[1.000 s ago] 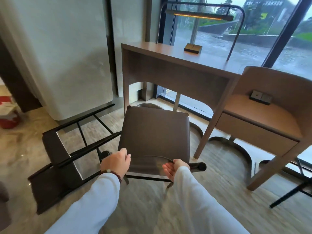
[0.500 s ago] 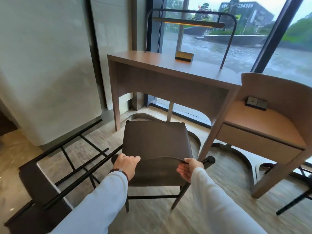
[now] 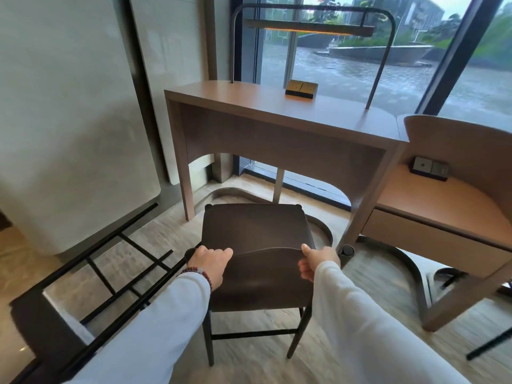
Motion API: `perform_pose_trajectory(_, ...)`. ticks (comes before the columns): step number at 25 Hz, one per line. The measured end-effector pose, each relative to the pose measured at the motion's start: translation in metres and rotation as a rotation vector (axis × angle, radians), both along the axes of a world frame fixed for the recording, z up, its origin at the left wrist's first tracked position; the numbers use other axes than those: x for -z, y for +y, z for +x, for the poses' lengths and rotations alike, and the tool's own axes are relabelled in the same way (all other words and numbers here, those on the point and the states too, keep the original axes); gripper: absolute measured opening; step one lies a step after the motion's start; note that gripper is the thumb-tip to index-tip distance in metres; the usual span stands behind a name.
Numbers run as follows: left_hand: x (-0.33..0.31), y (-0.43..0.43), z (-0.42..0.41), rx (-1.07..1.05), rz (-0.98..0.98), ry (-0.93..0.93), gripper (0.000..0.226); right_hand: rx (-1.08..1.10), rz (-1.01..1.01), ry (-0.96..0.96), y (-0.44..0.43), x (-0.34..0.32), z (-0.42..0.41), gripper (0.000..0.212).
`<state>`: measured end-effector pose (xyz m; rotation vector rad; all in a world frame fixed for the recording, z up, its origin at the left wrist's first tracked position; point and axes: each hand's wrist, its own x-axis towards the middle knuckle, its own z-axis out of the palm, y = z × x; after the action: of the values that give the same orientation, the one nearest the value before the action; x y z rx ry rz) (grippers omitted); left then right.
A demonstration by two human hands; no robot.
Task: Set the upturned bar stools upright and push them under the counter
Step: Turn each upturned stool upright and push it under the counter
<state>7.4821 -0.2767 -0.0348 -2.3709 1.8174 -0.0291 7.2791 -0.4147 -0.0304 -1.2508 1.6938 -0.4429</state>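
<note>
A dark brown bar stool stands upright on the floor in front of the wooden counter, its seat short of the counter's opening. My left hand grips the left end of its low curved backrest, and my right hand grips the right end. A second stool lies tipped over on the floor at the left, its black legs and rungs pointing toward the wall.
A white panel leans at the left behind the fallen stool. A lower wooden booth desk stands to the right of the counter. A bar lamp and a small socket box sit on the counter. Windows lie beyond.
The stool in my hands has gone from tilted back to standing upright on its legs, and it has come closer to the counter. The fallen stool has not moved.
</note>
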Motion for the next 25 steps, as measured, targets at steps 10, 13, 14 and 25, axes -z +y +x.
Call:
perform_pose_trajectory(10, -0.017, -0.061, 0.008, 0.192, -0.029, -0.012, 0.023, -0.983, -0.650, 0.884, -0.081, -0.003, -0.049, 0.027)
perform_pose_trajectory(13, -0.022, -0.086, 0.007, 0.213, -0.002, -0.011, 0.017, -0.993, -0.629, 0.960, -0.109, -0.010, -0.056, 0.025)
perform_pose_trajectory(14, -0.021, -0.091, 0.010, 0.209, 0.001, -0.018, 0.017, -1.007, -0.669, 0.974, -0.115, -0.008, -0.055, 0.027)
perform_pose_trajectory(25, -0.037, -0.167, 0.068, 0.237, 0.036, -0.042, 0.016, -1.054, -0.731, 0.988, -0.207, -0.038, 0.009, 0.023)
